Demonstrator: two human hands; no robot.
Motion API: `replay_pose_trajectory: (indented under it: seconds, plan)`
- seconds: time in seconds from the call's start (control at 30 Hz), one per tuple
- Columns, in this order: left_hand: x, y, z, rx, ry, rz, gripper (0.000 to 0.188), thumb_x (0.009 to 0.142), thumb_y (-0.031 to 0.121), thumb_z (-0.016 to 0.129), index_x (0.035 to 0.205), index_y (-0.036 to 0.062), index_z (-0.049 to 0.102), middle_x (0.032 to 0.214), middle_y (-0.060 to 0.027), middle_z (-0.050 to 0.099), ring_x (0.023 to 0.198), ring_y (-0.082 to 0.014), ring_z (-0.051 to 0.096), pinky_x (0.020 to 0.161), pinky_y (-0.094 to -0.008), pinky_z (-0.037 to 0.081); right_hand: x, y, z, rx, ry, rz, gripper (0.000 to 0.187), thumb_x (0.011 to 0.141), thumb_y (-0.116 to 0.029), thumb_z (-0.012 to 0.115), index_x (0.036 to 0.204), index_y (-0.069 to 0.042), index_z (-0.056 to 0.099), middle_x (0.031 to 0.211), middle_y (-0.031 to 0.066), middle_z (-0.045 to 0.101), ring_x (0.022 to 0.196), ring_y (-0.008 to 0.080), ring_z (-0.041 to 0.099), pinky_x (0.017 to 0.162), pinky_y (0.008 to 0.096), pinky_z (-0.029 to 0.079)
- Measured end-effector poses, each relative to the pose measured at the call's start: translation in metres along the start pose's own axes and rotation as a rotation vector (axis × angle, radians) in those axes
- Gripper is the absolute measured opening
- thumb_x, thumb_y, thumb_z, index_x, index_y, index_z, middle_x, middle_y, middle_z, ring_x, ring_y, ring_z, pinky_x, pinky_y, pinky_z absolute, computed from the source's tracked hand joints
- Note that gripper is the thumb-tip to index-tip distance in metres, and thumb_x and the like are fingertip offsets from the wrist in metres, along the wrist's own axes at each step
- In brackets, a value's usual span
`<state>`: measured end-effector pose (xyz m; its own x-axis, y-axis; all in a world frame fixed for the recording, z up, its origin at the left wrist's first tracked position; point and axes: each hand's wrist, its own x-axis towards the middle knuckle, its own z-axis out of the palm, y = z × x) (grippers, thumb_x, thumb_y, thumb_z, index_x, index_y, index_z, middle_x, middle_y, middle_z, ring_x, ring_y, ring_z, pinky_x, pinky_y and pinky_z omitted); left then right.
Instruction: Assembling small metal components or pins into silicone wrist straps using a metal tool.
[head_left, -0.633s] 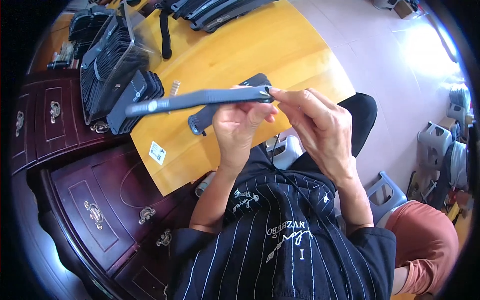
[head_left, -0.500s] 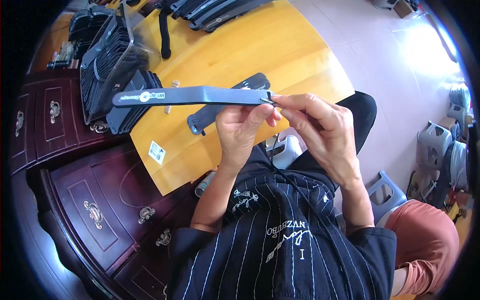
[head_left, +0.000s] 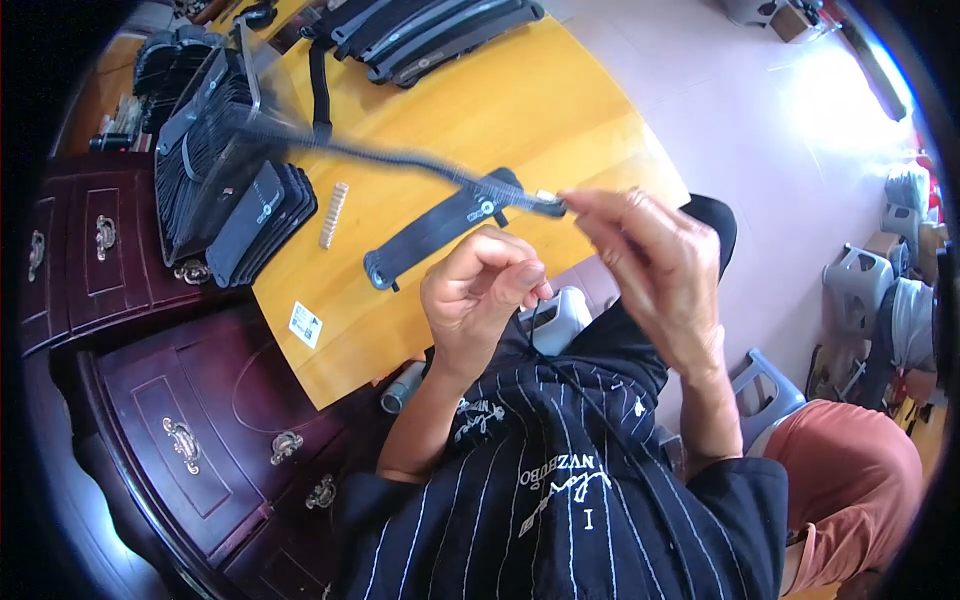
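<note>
A dark grey fabric strap (head_left: 400,157), blurred by motion, stretches out to the left over the table. Its near end is pinched in my right hand (head_left: 665,270), between thumb and fingertips. My left hand (head_left: 475,295) is beside it, below the strap and apart from it, fingers curled and thumb pressed against them; whether anything small is inside is hidden. Beyond my left hand, a bundle of grey straps (head_left: 425,240) lies slantwise on the yellow wooden table (head_left: 560,110). A small ridged, coil-like piece (head_left: 334,215) rests to its left.
At the left, a clear bin (head_left: 250,60) holds many dark straps, with a strap stack (head_left: 262,220) beside it. More straps (head_left: 430,40) lie at the far edge. Dark red drawers (head_left: 180,430) stand left; a person's reddish clothing (head_left: 850,480) and a stool (head_left: 765,385) are right.
My left hand has let go of the strap and dropped slightly below it. My right hand has moved a little right with the strap's end, and the strap has swung and bent.
</note>
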<state>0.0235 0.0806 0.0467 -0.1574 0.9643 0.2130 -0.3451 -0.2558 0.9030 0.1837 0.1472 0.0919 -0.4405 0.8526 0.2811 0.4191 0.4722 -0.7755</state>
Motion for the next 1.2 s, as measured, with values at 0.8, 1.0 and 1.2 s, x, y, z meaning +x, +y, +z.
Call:
replay_pose_trajectory:
  seconds: [0.8,1.0,1.2]
  plan:
    - [-0.004,0.007,0.003,0.013,0.124,-0.301,0.01,0.087,0.007,0.062,0.088,-0.0033,0.063,0.069,-0.0058,0.061,0.054,-0.0085,0.055,0.049,-0.0187,0.043,0.002,0.006,0.003,0.102,-0.155,-0.06,0.017,0.084,-0.008,0.063,0.099,0.0,0.066,0.079,0.0101,0.065,0.064,0.0183,0.063,0.057,0.0263,0.047]
    - [-0.008,0.007,-0.002,-0.004,0.14,-0.302,0.011,0.088,0.009,0.061,0.084,-0.0015,0.063,0.068,-0.005,0.06,0.052,-0.0076,0.053,0.048,-0.0179,0.04,0.008,0.007,0.022,0.075,-0.058,-0.075,0.014,0.085,-0.018,0.062,0.096,-0.011,0.066,0.075,0.0046,0.064,0.066,0.021,0.064,0.057,0.0298,0.049]
    - [-0.012,0.011,-0.007,0.025,0.164,-0.344,0.022,0.089,0.013,0.056,0.073,-0.0014,0.058,0.064,-0.0086,0.056,0.049,-0.0143,0.051,0.042,-0.0212,0.035,0.013,0.005,0.031,0.062,-0.068,-0.085,0.014,0.084,-0.019,0.063,0.095,-0.011,0.066,0.077,0.004,0.064,0.068,0.0217,0.064,0.058,0.0301,0.05]
